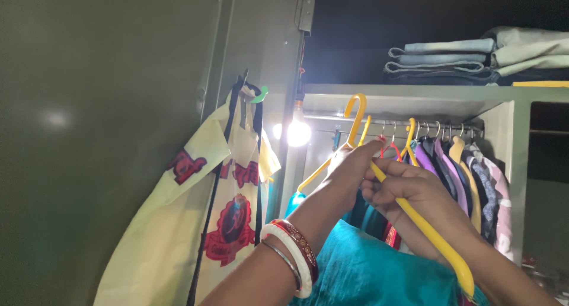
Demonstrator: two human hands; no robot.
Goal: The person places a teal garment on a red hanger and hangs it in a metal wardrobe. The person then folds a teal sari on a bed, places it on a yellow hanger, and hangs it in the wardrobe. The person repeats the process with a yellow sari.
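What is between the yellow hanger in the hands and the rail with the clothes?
Nothing visible blocks it. The yellow hanger, held by the left hand and right hand, has its hook just before the rail, at a bare stretch left of the hanging shirts.

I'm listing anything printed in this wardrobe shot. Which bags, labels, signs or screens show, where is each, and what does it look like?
Printed carry bag: hangs from a green hook on the wardrobe door, left of the left hand; flat, pale yellow, black straps, red round emblem and red lettering.
Labels, signs, screens: none visible.
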